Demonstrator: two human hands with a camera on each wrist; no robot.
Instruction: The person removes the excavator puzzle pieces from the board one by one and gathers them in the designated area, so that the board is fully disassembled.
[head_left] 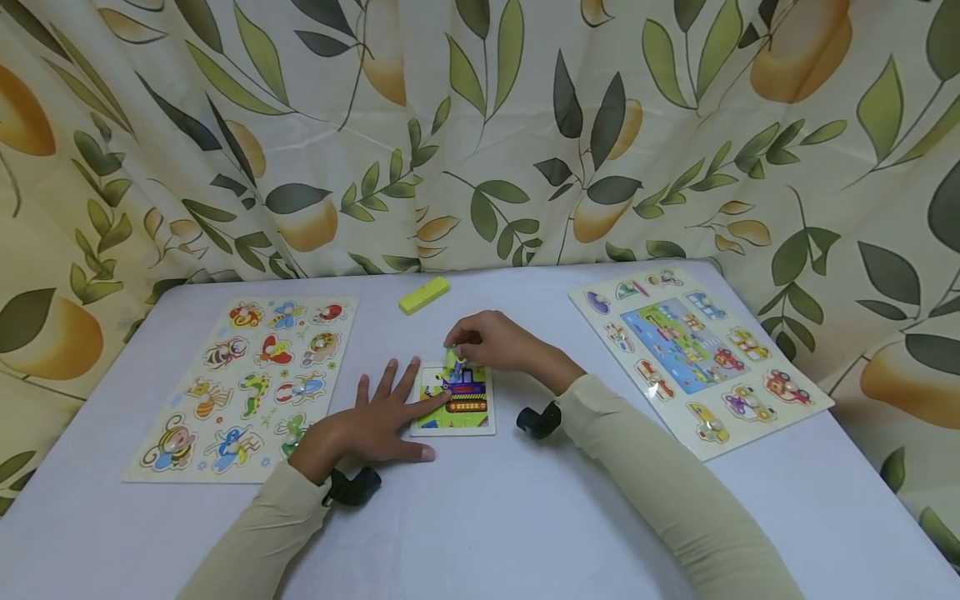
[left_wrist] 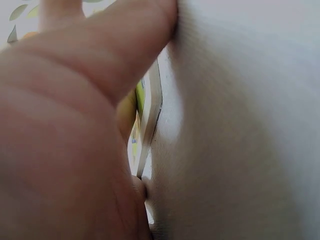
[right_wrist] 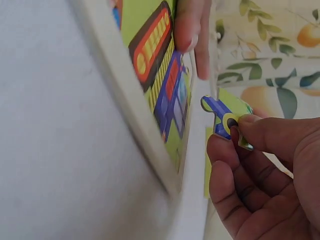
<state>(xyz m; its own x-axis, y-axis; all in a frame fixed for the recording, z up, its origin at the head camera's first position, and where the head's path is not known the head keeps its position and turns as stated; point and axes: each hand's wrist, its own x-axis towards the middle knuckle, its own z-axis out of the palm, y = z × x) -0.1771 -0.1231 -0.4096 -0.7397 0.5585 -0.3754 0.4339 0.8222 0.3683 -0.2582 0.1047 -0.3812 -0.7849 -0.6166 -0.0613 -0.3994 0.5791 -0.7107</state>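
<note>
A small jigsaw puzzle in a white-rimmed tray lies mid-table, showing a purple vehicle on orange tracks. My left hand lies palm down with fingers spread, its index finger resting across the puzzle. In the left wrist view, the palm and thumb hide most of the tray's edge. Thumb and fingers of my right hand pinch a jigsaw piece, green and blue with a yellow ring. That piece is tilted over the puzzle's far edge.
A yellow-green block lies behind the puzzle. To the left is a board of insect pictures; on the right, a board of vehicle and toy pictures. A leaf-patterned curtain hangs behind the white table.
</note>
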